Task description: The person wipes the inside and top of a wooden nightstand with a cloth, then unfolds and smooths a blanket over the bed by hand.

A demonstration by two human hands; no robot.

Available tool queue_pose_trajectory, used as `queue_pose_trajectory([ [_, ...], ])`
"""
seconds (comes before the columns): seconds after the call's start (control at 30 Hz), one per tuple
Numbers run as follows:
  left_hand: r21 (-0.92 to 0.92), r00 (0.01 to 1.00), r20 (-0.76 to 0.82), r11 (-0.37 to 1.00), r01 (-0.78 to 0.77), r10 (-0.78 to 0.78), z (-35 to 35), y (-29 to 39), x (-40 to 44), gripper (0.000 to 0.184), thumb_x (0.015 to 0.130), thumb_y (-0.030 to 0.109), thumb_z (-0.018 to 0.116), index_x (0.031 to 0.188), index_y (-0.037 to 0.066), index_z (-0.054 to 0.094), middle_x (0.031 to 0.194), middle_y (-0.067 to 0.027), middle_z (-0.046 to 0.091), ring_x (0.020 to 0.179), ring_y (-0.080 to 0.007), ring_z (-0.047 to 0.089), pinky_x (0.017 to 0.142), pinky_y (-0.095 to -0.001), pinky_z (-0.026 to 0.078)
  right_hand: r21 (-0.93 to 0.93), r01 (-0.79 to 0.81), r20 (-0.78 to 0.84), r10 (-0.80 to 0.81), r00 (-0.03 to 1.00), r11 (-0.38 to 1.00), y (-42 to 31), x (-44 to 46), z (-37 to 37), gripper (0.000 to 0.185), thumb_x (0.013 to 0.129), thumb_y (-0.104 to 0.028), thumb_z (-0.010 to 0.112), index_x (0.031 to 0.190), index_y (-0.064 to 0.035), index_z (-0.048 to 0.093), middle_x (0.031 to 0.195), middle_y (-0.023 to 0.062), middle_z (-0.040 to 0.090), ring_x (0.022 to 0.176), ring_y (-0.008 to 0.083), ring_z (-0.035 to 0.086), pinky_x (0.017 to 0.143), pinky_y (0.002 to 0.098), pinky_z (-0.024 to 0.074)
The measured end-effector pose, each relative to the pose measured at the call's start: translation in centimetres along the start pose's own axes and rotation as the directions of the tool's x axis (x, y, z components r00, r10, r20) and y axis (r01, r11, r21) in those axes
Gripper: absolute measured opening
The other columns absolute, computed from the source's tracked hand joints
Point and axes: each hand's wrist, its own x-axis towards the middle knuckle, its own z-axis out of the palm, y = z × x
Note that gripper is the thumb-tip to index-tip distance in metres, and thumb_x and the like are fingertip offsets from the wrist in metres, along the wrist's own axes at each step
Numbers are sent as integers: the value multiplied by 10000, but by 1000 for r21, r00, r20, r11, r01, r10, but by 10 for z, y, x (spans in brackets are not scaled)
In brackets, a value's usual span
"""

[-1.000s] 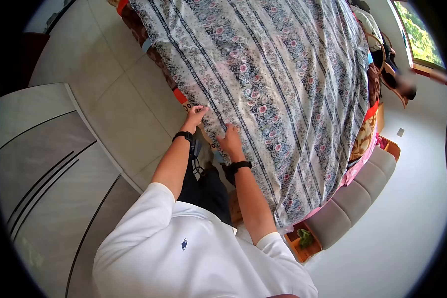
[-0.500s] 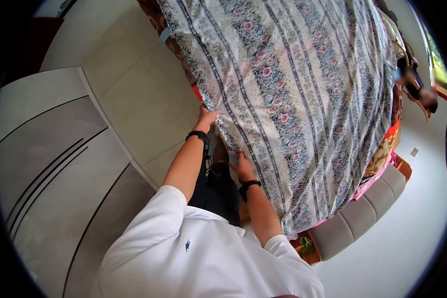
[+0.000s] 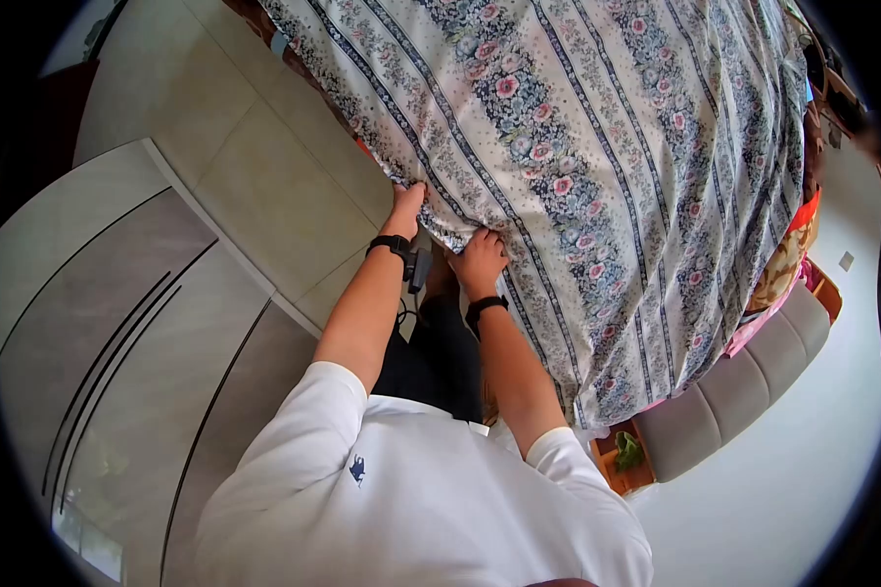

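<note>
A floral striped bed sheet [image 3: 568, 186] in white, blue and pink covers the bed and hangs over its near side. My left hand [image 3: 408, 201] is closed on the sheet's edge near the bed's side. Close by on the right, my right hand [image 3: 480, 262] lies over the same edge with its fingers curled into the fabric. Between the two hands the cloth is gathered into small folds. Both wrists carry black bands, and a small dark device [image 3: 419, 269] hangs by the left one.
The bed's grey padded headboard [image 3: 724, 406] stands at the right, beside a wooden nightstand [image 3: 625, 460] with a green item. Layered bedding [image 3: 783, 259] shows under the sheet's far edge. Behind me on the left is a grey wardrobe [image 3: 137, 323]; the tiled floor [image 3: 274, 176] lies between.
My right hand has moved up along the sheet's edge, closer to the left hand, and now rests over the cloth. The left hand keeps its hold; the view has shifted slightly.
</note>
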Motion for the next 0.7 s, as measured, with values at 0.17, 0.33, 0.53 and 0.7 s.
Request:
queue_pose_trajectory([
  [0.17, -191, 980, -32, 961, -198, 195, -28, 13, -28, 293, 695, 138, 663, 919, 64, 489, 710, -18, 539, 619, -140, 515, 563, -279, 419, 163, 81, -6, -81, 997, 983, 20, 7, 5, 473, 664, -246, 721, 1040, -58, 505, 1037, 137, 558, 945, 335, 593, 727, 506, 503],
  [0.33, -380, 959, 212, 920, -98, 189, -56, 43, -56, 207, 677, 86, 660, 837, 73, 529, 786, -52, 558, 697, -176, 561, 662, -314, 475, 361, 267, 86, -317, 945, 894, 46, 15, -9, 247, 735, -171, 620, 941, -52, 554, 886, 210, 612, 818, 425, 594, 702, 513, 487],
  [0.53, -598, 885, 442, 784, 170, 146, -79, 64, -115, 397, 753, 318, 757, 1010, 97, 551, 849, -31, 584, 818, -199, 611, 772, -346, 506, 472, 417, 54, -497, 866, 777, 55, 4, -63, 268, 749, -192, 637, 942, -27, 551, 948, 193, 596, 896, 395, 575, 756, 471, 471],
  [0.7, -376, 812, 507, 922, -93, 289, -85, 95, -161, 320, 813, 303, 704, 1029, 104, 578, 928, -2, 619, 834, -148, 622, 768, -300, 498, 611, 408, -111, -437, 892, 678, 39, -46, -129, 571, 705, -212, 718, 1178, -14, 465, 1151, 222, 477, 1059, 396, 480, 880, 433, 428],
])
